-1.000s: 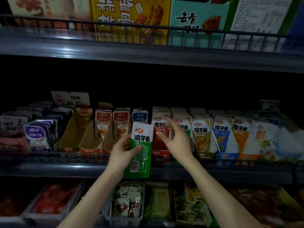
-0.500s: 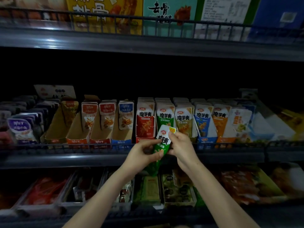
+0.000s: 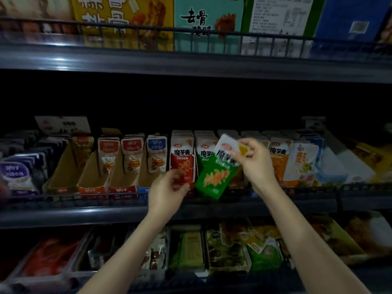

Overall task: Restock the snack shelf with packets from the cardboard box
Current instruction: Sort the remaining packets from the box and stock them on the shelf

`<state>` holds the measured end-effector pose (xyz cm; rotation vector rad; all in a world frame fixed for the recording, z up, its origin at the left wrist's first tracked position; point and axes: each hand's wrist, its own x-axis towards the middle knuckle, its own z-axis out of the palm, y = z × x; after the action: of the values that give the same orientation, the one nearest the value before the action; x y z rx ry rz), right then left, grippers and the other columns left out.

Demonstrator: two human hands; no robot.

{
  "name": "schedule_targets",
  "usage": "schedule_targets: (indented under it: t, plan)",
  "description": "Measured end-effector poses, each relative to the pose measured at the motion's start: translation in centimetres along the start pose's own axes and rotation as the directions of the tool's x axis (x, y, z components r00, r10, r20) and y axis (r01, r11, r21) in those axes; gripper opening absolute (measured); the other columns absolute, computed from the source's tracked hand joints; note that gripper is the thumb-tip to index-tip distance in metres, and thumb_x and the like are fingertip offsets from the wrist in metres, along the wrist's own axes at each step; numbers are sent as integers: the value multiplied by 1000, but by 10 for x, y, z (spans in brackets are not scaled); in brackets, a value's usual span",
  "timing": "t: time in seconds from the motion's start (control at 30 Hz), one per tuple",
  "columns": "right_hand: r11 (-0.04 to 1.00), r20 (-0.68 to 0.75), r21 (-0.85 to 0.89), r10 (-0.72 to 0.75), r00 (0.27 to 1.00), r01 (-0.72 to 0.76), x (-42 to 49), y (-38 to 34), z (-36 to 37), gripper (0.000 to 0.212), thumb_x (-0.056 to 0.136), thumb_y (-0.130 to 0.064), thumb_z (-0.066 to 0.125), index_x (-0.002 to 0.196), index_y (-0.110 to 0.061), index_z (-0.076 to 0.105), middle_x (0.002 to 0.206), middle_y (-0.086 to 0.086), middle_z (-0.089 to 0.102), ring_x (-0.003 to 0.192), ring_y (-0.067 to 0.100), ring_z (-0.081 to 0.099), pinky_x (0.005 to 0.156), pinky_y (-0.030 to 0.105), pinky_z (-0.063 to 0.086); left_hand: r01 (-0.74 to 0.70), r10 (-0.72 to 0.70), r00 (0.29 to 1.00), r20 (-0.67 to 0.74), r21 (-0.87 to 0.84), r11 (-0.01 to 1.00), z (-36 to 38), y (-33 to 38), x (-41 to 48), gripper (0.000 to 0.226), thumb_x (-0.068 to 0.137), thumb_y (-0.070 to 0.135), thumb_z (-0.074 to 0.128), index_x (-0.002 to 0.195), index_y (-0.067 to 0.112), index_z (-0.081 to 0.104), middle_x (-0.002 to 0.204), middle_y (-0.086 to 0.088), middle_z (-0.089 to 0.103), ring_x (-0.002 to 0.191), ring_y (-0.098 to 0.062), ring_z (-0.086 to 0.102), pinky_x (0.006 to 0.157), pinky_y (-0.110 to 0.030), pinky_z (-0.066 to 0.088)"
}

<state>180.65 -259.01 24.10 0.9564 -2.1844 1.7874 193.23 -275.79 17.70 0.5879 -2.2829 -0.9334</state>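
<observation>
I am looking through the head camera at two bare forearms reaching up to a dim snack shelf (image 3: 84, 213). The right hand (image 3: 254, 164) pinches the white top edge of a green packet (image 3: 213, 179) between thumb and fingers. The packet hangs tilted, its top leaning right, in the air in front of the shelf's front rail. It overlaps a standing row of matching green packets (image 3: 203, 154). The left hand (image 3: 167, 192) is just left of the packet's lower corner, with fingers loosely curled and nothing in its grasp. It sits in front of a row of red packets (image 3: 182, 153). The hand is blurred, so I cannot tell whether its fingertips touch them. Orange packets (image 3: 280, 160) stand to the right of the held packet. To the left are slanted cardboard trays (image 3: 93, 177) with packets standing only at their backs. Large printed boxes (image 3: 127, 18) stand on the shelf above, and shallow bins of goods (image 3: 191, 247) lie on the shelf below.
</observation>
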Motion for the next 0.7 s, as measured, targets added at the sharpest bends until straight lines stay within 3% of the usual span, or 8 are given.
schedule_targets:
  t: [0.1, 0.23, 0.37, 0.43, 0.5, 0.6, 0.7]
  plan:
    - [979, -108, -101, -190, 976, 180, 28, 5, 0, 15, 93, -13, 60, 106, -20, 56, 95, -11, 58, 80, 2, 55, 65, 15, 44, 90, -55, 987, -152, 232, 968, -6, -18, 15, 49, 88, 38, 64, 131, 16, 54, 128, -9, 58, 115, -29, 54, 92, -39, 46]
    - [955, -90, -190, -249, 964, 229, 52, 24, 24, 19, 95, -19, 56, 113, -12, 59, 97, -7, 58, 62, 0, 45, 56, 18, 33, 135, -104, 989, -106, 343, 929, 2, -38, 30, 61, 89, 52, 55, 136, 15, 49, 130, -11, 57, 120, -30, 50, 99, -42, 42]
    - [930, 37, -355, -84, 996, 92, 52, 50, 43, 27, 94, -22, 58, 120, -15, 59, 114, -3, 61, 92, 10, 56, 63, 19, 34, 130, -109, 991, -82, 321, 938, 9, -47, 29, 60, 91, 50, 54, 143, 21, 44, 135, -9, 55, 125, -26, 48, 104, -37, 33]
    - [898, 120, -437, 0, 993, 53, 47, 57, 44, 34, 92, -23, 61, 126, -17, 58, 125, 1, 61, 109, 19, 57, 78, 26, 43, 112, -89, 992, -89, 303, 947, 10, -48, 27, 57, 91, 48, 55, 142, 24, 44, 135, -10, 55, 126, -27, 48, 105, -37, 33]
    - [871, 158, -490, 49, 986, 35, 44, 58, 43, 45, 90, -24, 64, 133, -18, 52, 135, 1, 55, 121, 23, 52, 93, 33, 42, 99, -79, 994, -82, 284, 954, 10, -50, 27, 54, 91, 47, 56, 141, 28, 45, 133, -9, 57, 126, -26, 48, 104, -36, 31]
    - [813, 188, -572, 4, 982, 106, 48, 59, 42, 48, 90, -26, 65, 135, -19, 51, 135, 5, 55, 124, 25, 49, 97, 36, 40, 101, -88, 994, -59, 277, 956, 12, -54, 30, 51, 91, 49, 54, 140, 36, 46, 132, -7, 58, 125, -26, 48, 103, -35, 31]
    - [746, 165, -642, -89, 982, 175, 58, 62, 47, 39, 89, -21, 65, 127, -17, 59, 120, 11, 62, 116, 31, 51, 92, 35, 34, 107, -95, 994, -56, 286, 952, 13, -55, 31, 49, 92, 49, 53, 139, 38, 47, 130, -9, 59, 121, -29, 50, 100, -36, 35]
